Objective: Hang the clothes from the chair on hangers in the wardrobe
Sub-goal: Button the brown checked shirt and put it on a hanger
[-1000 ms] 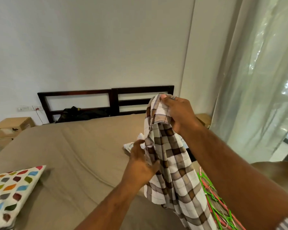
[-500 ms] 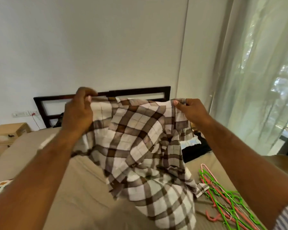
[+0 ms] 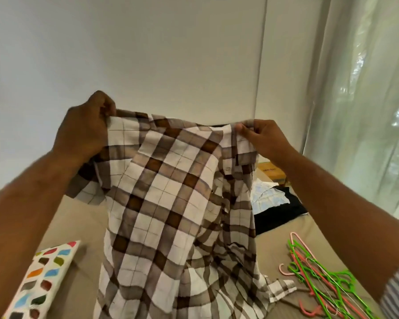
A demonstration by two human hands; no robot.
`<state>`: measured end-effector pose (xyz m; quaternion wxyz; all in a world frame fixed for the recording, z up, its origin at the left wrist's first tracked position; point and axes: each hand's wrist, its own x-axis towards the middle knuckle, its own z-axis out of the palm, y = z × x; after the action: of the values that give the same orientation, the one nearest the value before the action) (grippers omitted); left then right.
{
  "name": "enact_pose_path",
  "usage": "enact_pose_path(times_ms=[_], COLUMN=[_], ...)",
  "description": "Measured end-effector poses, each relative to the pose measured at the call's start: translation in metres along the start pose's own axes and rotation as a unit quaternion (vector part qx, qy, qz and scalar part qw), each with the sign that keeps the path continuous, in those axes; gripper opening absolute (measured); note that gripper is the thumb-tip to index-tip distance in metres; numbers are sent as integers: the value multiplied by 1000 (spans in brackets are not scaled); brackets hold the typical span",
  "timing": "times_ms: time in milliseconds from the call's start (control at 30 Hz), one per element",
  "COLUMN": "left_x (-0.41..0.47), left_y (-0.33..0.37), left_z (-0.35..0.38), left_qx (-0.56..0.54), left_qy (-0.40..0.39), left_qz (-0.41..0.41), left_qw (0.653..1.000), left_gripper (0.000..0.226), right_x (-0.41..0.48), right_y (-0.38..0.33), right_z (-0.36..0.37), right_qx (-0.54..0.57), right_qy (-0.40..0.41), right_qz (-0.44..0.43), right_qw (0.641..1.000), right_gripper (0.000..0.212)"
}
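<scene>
A brown and white checked shirt [image 3: 170, 203] hangs spread out in front of me above the bed. My left hand [image 3: 85, 132] pinches its upper left edge. My right hand [image 3: 265, 139] pinches its upper right edge near the collar. The shirt's lower part falls down to the bed. A heap of green, pink and red plastic hangers [image 3: 322, 286] lies on the bed at the lower right, below my right forearm. No wardrobe and no chair is in sight.
The beige bed [image 3: 74, 226] fills the lower view. A white pillow with coloured spots [image 3: 37, 282] lies at the lower left. More clothes, one black [image 3: 283, 210] and one pale [image 3: 267, 196], lie behind the shirt. Sheer curtains [image 3: 366, 100] hang at the right.
My left hand moved from the shirt's middle to its top edge, and both hands pulled the bunched shirt apart and lifted it higher. The view tilted up.
</scene>
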<state>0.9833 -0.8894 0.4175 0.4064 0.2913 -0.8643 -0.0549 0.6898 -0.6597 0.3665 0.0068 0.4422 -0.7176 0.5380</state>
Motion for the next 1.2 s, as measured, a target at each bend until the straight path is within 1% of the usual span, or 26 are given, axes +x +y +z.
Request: enact_pose_path(times_ms=[67,133,200,233,267,300,333,367,400,467,500,533,600,633,667,700,733,767,800,867,933,1000,1033,1100,1167,1200], left_x=[-5,-13,-22,-26,-31,-36,-38,-39,-39,-37,-37,-37,-37,-36,-34,-33,-30,-29,-28,-31,-38,-46,-51,-60,-66,-69], left_y=[7,22,40,49,59,68,75,80,83,84,82,80,78,78,77,76,73,70,67,62,66,77,86,102,108,108], left_z=[2,10,25,34,44,52,62,71,80,89,91,93,93,90,87,84,80,77,75,73,78,87,91,96,101,105], left_qx=[-11,-41,-96,-129,-156,-184,-207,-206,-196,-139,-121,-115,-137,-162,-187,-205,-210,-202,-182,-130,-126,-168,-185,-165,-112,-93], left_qy=[-21,-71,-104,-115,-131,-147,-163,-167,-159,-120,-104,-89,-65,-54,-43,-31,-19,-10,-5,-16,-52,-122,-166,-250,-291,-282], left_qz=[-20,-37,-59,-61,-59,-60,-61,-60,-57,-66,-65,-60,-53,-57,-66,-78,-90,-105,-116,-138,-168,-170,-161,-119,-90,-88], left_qw=[1000,996,988,983,977,970,963,962,966,981,985,988,987,984,979,975,973,974,976,982,976,963,955,947,946,951], left_gripper=[36,38,28,14,21,47,67,69,56,16,7,9,14,14,16,19,22,23,23,29,32,29,33,42,69,78], right_x=[10,18,20,19,17,15,12,11,9,5,4,1,-5,-9,-14,-20,-24,-27,-29,-31,-29,-30,-30,-29,-27,-27], right_y=[-10,-20,-33,-40,-46,-52,-57,-61,-63,-58,-49,-40,-12,5,22,36,49,59,65,64,48,24,15,1,-8,-10], right_z=[6,16,30,39,47,56,62,66,68,64,61,57,53,51,50,47,45,42,39,31,29,37,45,60,67,69], right_qx=[-47,-83,-89,-86,-79,-69,-52,-36,-17,25,40,62,87,72,35,-28,-72,-89,-72,-35,2,72,109,144,118,109], right_qy=[25,40,23,3,-24,-56,-90,-122,-152,-199,-209,-221,-258,-294,-331,-356,-361,-346,-317,-236,-201,-210,-212,-183,-157,-158], right_qz=[-38,-80,-124,-149,-175,-197,-210,-213,-205,-177,-166,-149,-76,-39,-21,-15,-6,6,32,86,112,97,79,50,15,0], right_qw=[998,993,988,985,981,976,972,969,967,964,963,962,959,952,943,934,930,934,945,967,973,970,968,971,980,981], right_gripper=[21,19,16,14,13,13,14,14,15,18,24,36,63,67,64,54,42,31,24,23,26,28,28,27,32,34])
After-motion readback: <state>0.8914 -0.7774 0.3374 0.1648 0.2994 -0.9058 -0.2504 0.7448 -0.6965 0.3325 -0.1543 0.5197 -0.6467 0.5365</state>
